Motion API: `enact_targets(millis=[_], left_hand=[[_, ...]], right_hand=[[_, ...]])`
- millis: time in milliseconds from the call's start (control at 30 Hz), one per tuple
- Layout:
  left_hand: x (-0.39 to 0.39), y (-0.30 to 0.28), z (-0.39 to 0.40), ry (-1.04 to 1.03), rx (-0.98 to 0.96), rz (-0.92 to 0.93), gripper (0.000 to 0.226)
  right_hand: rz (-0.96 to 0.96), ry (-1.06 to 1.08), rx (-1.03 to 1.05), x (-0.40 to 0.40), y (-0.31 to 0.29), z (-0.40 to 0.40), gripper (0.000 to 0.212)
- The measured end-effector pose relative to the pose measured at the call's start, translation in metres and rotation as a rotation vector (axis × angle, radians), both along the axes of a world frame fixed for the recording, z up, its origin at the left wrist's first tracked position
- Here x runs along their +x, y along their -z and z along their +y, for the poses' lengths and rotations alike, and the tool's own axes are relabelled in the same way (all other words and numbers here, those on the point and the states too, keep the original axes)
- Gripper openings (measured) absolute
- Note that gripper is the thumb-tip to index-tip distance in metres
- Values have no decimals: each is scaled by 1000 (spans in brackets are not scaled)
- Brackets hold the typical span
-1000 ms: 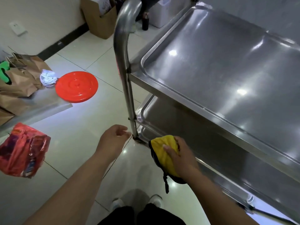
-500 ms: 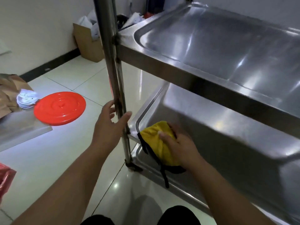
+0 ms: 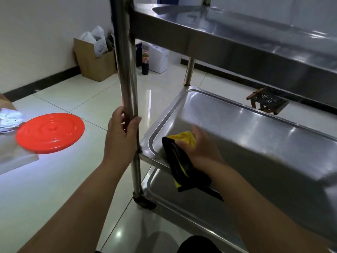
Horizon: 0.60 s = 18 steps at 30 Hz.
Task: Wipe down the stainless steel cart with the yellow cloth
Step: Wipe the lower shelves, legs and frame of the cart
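Observation:
The stainless steel cart fills the right side, with a top shelf, a middle shelf and a bottom shelf below. My left hand grips the cart's upright corner post at middle-shelf height. My right hand holds the yellow cloth with its black edging and presses it on the near left corner of the middle shelf. The cloth's black end hangs over the shelf's front rim. The right hand is blurred.
A red round lid lies on a low surface at left, beside white crumpled items. A cardboard box with bags, a dark bottle and a white container stand by the far wall. A small wooden stool sits behind the cart.
The view has dropped lower. My left hand reached the corner post and closed round it. My right hand slid the cloth from the shelf's rim onto the middle shelf's surface.

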<state>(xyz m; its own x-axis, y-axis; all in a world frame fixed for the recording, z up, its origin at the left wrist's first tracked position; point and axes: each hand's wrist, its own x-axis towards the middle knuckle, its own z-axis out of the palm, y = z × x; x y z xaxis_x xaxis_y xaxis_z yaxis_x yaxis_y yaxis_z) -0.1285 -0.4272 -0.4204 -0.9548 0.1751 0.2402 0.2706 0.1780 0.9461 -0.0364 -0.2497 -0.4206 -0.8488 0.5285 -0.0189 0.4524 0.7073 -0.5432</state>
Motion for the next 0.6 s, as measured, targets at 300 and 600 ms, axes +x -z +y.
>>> enact_targets(millis=[300,600], left_hand=[[1,10,-8,74,-51,35,23],[0,15,-9,89,-30,61,17]], right_hand=[[-312,-389,235,16,20,-22,58],[-195,-662,350,-31,38,-27,59]])
